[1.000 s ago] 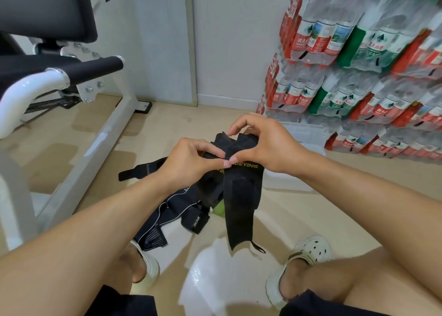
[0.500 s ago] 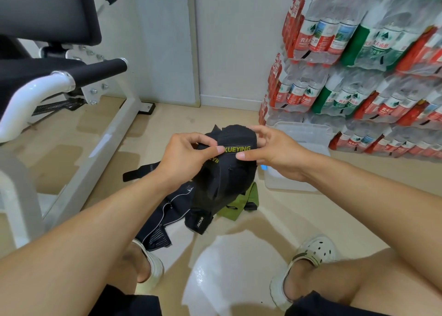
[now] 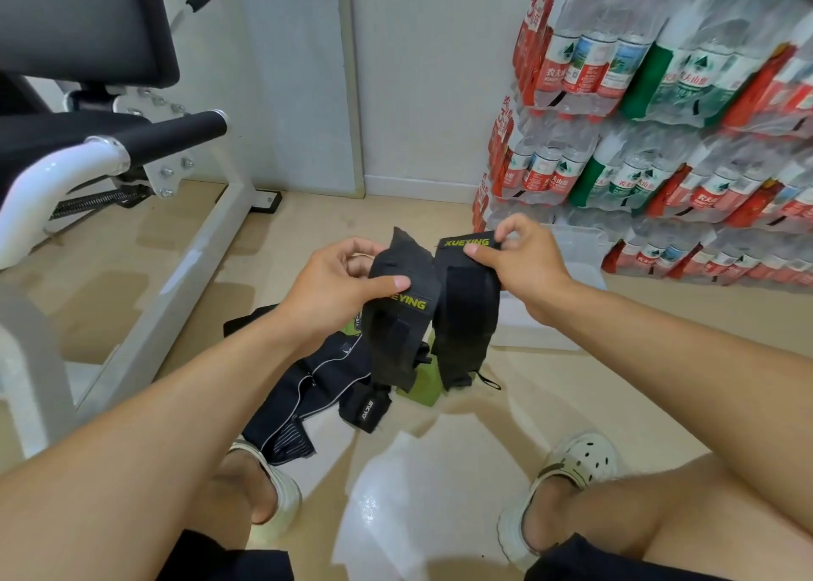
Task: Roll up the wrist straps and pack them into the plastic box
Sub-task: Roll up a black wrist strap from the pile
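Note:
Two black wrist straps with yellow lettering hang side by side above the floor. My left hand [image 3: 338,285] grips the left strap [image 3: 396,343] near its top, thumb across the front. My right hand [image 3: 519,263] pinches the upper edge of the right strap [image 3: 464,329], which hangs down with a thin loop at its end. The clear plastic box [image 3: 576,255] stands on the floor behind my right hand, partly hidden by it. More dark straps [image 3: 308,387] and a green strap [image 3: 422,387] lie in a heap on the floor below my hands.
A white-framed gym machine [image 3: 193,246] with black pads fills the left side. Shrink-wrapped packs of water bottles [image 3: 660,140] are stacked along the right wall. My two feet in white clogs [image 3: 567,466] rest on the beige floor near the heap.
The straps were bunched together between both hands; now they are pulled apart, one hanging from each hand. My right hand has shifted right and slightly up.

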The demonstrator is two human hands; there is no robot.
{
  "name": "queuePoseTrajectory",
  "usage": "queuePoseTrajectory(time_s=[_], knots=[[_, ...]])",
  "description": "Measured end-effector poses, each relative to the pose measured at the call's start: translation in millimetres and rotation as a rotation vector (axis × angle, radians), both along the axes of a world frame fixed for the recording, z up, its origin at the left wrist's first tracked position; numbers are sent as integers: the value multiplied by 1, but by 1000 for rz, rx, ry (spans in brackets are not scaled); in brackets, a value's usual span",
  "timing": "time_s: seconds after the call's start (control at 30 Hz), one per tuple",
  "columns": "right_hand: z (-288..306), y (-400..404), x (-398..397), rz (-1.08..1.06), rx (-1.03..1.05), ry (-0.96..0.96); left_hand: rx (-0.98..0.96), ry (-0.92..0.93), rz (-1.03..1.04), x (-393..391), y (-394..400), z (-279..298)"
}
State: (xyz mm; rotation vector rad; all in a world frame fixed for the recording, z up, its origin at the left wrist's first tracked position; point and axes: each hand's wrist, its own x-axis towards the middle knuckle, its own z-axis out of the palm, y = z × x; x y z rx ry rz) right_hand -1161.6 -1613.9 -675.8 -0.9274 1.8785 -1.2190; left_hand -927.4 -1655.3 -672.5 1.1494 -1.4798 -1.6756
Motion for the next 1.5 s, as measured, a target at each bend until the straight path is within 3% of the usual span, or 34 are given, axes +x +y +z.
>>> queuePoseTrajectory(time_s=[0.1,0.3,0.47,0.63,0.73,0.87,1.0,1.23,1.37,1.5], knots=[[3,6,9,156,82,-49,-60,-11,-40,-4,7,1],[23,11,26,323,119,-357,-123,-46,-65,-7,11,7],[24,13,36,378,-29,-330,-122,-69,-22,-7,11,6],[27,10,34,387,-111,-331,-147,-66,249,-3,2,6],[27,10,33,425,-133,-314,-85,-160,67,1,0,4],[25,11,30,475,-125,-241,-34,-73,-29,-2,3,0],[25,10,28,558,-101,-222,-55,-40,80,-8,5,4],[11,12,21,585,23,-113,115,35,394,4,-12,10],[2,13,26,594,53,-178,195,172,333,7,-13,12],[2,12,35,513,22,-185,207,178,279,0,-8,11]])
